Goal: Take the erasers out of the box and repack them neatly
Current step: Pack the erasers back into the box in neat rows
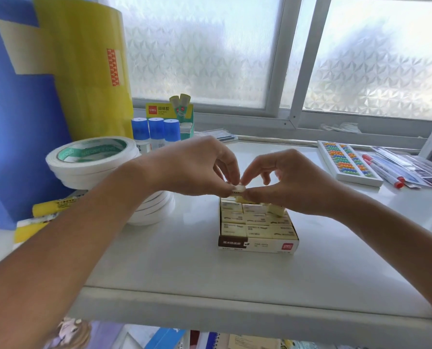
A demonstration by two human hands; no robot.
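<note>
Cream-coloured erasers (256,224) sit in rows in a small open box (257,245) in the middle of the white table (184,268). The box has a brown label on its near side and a red mark at the right corner. One eraser at the far right of the box (276,210) is tipped up and does not lie flat like the others.

Both hands are above the far end of the box. The left hand (197,167) and the right hand (293,180) meet at their fingertips. Together they pinch one small eraser (239,189), holding it just over the far row.

To the left are stacks of white tape rolls (94,159). Behind them stand glue sticks with blue caps (155,129). Tall blue and yellow paper rolls (46,84) stand at the far left. On the right lie a bead counting frame (347,162) and some red-tipped pens (383,170).
</note>
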